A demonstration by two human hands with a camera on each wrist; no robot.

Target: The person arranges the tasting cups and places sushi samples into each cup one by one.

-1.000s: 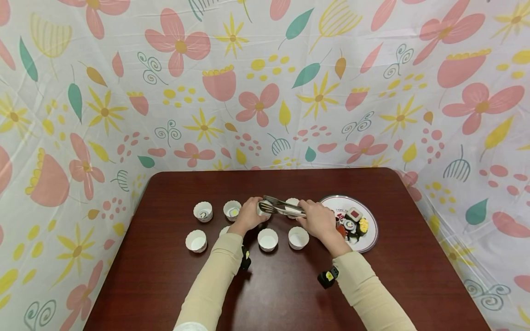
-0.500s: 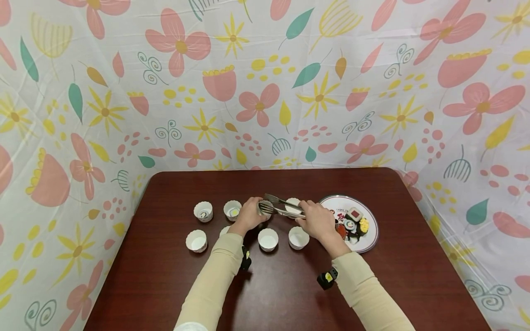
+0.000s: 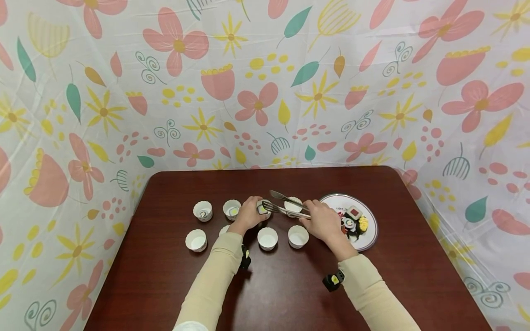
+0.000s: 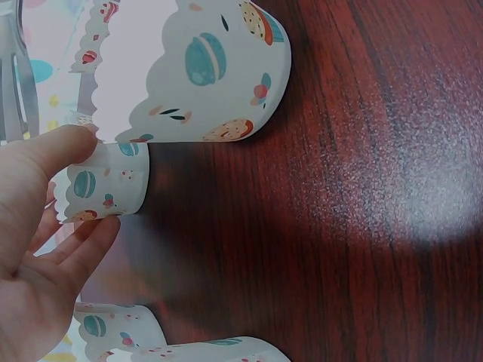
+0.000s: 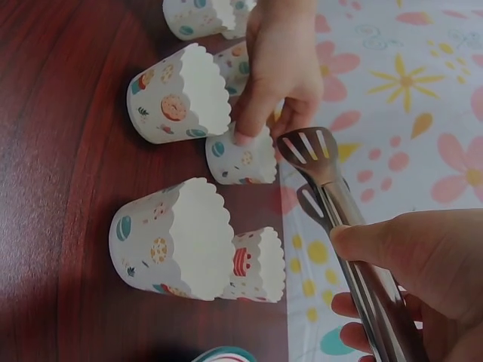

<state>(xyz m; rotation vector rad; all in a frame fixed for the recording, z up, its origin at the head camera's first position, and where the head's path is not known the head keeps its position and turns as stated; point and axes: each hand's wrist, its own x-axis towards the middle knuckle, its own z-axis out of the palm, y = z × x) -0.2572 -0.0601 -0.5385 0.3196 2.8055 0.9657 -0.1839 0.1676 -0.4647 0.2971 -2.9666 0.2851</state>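
Note:
My left hand (image 3: 247,215) grips the side of a white paper baking cup (image 4: 106,185) in the back row, thumb at its scalloped rim and fingers lower on its wall. Inside this cup the head view shows a small sushi piece (image 3: 262,209) with a yellow-green centre. My right hand (image 3: 326,224) holds metal serving tongs (image 5: 351,241), thumb on one arm and fingers around the other. The slotted tips of the tongs point left, spread apart, overlapping the gripped cup in the head view; nothing shows between them.
Several more paper cups stand in two rows, including a front cup (image 3: 267,239); two back cups, one at the far left (image 3: 203,212), hold small pieces. At right, a white plate (image 3: 375,232) bears several sushi pieces (image 3: 354,223). A flowered cloth (image 3: 256,138) hangs behind the table (image 3: 285,294).
The tongs have shifted right and their tips have spread, exposing the sushi piece in the gripped cup. My right hand has moved slightly right; my left hand stays on the cup.

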